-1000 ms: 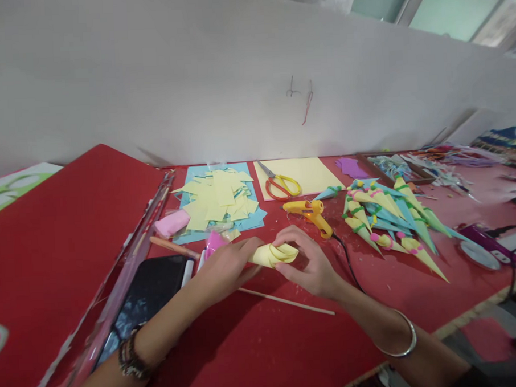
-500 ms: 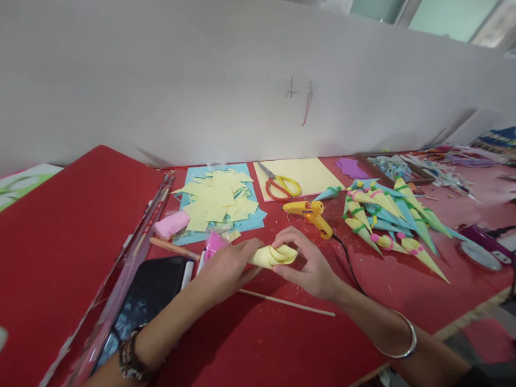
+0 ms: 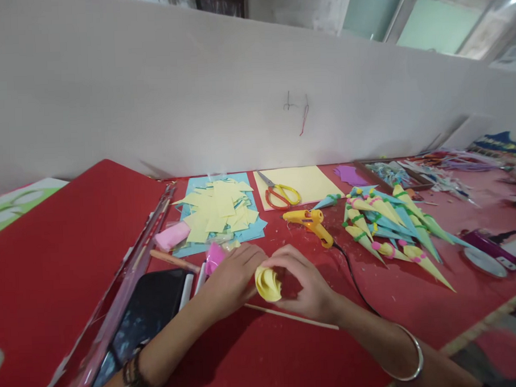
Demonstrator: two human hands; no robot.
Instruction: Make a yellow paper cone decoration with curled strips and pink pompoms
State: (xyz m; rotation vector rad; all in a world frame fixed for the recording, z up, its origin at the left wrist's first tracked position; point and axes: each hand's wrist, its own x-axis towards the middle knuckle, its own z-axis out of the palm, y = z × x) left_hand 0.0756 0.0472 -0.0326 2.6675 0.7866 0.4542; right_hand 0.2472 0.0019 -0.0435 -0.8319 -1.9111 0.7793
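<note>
A rolled yellow paper cone (image 3: 268, 284) is between my two hands, its layered wide end turned toward me. My left hand (image 3: 236, 280) is closed around the far side of the roll, which hides its tip. At the rim, my right hand (image 3: 307, 285) pinches the paper between thumb and fingers. Beneath both hands a thin wooden stick (image 3: 293, 317) lies on the red tabletop (image 3: 257, 364). Beyond my right hand rests a yellow glue gun (image 3: 313, 222) with a black cord.
Yellow and blue paper pieces (image 3: 220, 209) lie at the back, beside scissors (image 3: 281, 192) on a cream sheet. Finished paper cones (image 3: 383, 216) are heaped on the right. A black phone (image 3: 147, 307), a pink packet (image 3: 172, 236) and a red board (image 3: 72, 253) are on the left.
The paper roll has turned so that its wide end, which pointed right, now faces me. Both hands have come slightly lower in the view, partly with the camera's tilt.
</note>
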